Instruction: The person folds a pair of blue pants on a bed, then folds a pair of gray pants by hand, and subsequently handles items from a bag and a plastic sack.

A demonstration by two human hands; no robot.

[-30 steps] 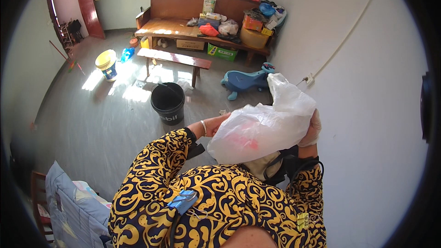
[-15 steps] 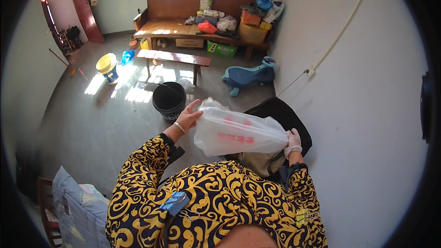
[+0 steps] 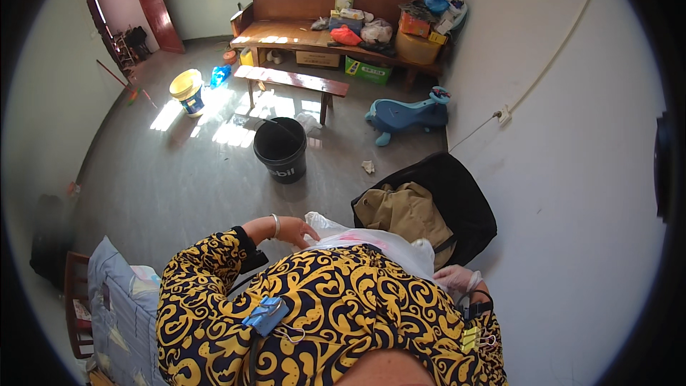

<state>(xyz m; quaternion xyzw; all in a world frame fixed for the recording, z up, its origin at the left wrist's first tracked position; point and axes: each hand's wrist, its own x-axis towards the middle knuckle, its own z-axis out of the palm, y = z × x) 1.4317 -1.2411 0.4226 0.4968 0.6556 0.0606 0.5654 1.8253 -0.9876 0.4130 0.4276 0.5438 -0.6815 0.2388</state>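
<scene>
A translucent white plastic bag [image 3: 379,241] with red print is stretched across the front of my body, its lower part hidden behind my patterned clothing. At its left end my left hand [image 3: 291,231], bare with a bangle on the wrist, has its fingers closed on the edge. My right hand [image 3: 457,279], in a thin clear glove, grips the other end low by my right side. Just beyond the bag lies a khaki cloth item [image 3: 407,216], resting on a black chair-like piece [image 3: 464,196].
A black bucket [image 3: 280,154] stands ahead on the grey floor, with a crumpled white scrap [image 3: 368,166] nearby. Farther off are a narrow bench [image 3: 293,81], a blue ride-on toy [image 3: 407,116], a yellow-rimmed bucket [image 3: 187,93] and a loaded wooden settee [image 3: 286,0]. A white wall [image 3: 564,193] runs along my right.
Both hands have drawn the plastic bag down and in against my body. The khaki cloth and the white scrap on the floor now show. The view has shifted slightly.
</scene>
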